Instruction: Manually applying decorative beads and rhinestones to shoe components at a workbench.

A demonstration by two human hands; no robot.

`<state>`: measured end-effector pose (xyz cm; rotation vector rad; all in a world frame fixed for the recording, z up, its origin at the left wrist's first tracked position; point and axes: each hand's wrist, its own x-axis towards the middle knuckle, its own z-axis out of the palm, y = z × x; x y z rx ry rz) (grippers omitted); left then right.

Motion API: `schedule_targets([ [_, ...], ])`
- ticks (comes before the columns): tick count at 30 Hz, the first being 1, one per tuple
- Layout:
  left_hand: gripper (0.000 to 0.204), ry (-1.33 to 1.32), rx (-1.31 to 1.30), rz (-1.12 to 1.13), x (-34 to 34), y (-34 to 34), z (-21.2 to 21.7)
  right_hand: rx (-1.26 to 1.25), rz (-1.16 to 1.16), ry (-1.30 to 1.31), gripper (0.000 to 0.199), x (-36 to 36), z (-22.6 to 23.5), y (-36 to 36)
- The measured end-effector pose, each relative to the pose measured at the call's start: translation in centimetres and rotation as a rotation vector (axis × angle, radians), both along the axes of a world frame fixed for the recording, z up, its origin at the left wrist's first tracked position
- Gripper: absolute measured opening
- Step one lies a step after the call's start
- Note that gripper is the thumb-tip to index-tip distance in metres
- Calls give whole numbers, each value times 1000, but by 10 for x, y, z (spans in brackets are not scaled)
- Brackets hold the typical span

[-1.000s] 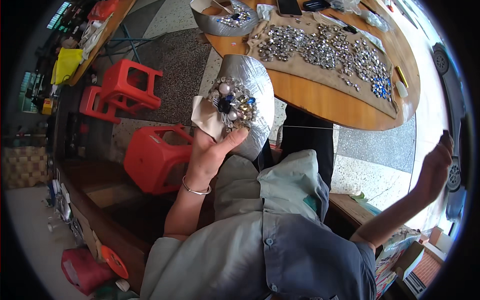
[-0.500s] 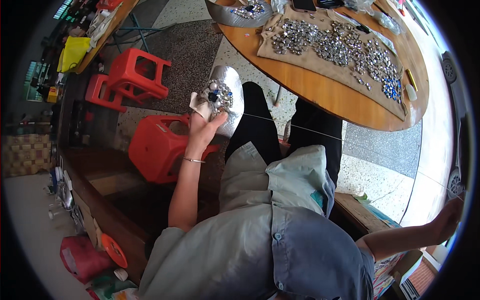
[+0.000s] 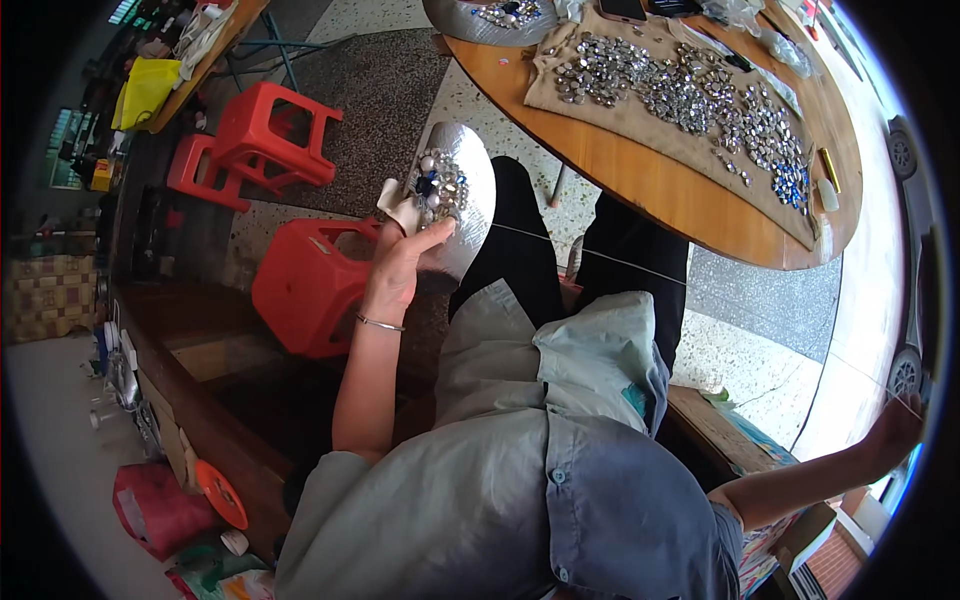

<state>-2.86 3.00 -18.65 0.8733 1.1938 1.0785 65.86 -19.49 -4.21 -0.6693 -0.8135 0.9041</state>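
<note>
At far left, one yellow bag (image 3: pixel 145 92) hangs at the edge of a side table, and one orange disc (image 3: pixel 222 493) lies low in the view. Three red stools follow: two close together above (image 3: pixel 275 130), one nearer the person (image 3: pixel 315 290). The left hand (image 3: pixel 400 262), one bracelet (image 3: pixel 380 323) at its wrist, grips one silver curved piece (image 3: pixel 472 170) by its lower left side, thumb over the front and fingers hidden behind. The piece is raised before the lap, left of the table; its long axis runs nearly upright in the view, away from the body, with the bulging edge facing right and the face bearing one jewelled cluster (image 3: pixel 437 187) turned up to the camera. One taut thread (image 3: pixel 640 268) extends rightward from it. On the single wooden table (image 3: pixel 700 230) are a second silver piece (image 3: pixel 490 25), one tan cloth (image 3: pixel 560 95) bearing clear and blue gems (image 3: pixel 605 68) too numerous to count, one phone (image 3: pixel 622 10) and one gold tube (image 3: pixel 830 170). At far right, the outstretched right hand (image 3: pixel 892 435) pinches the thread, its individual fingers dim.
</note>
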Motion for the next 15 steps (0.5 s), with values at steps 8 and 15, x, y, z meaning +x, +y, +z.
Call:
schedule_targets([
  [8,49,-82,-35,144,10,-9,-24,237,-29,343,8,-134,2,50],
  [15,41,-46,-279,119,30,-14,-59,-490,-815,-312,15,-168,-53,101],
])
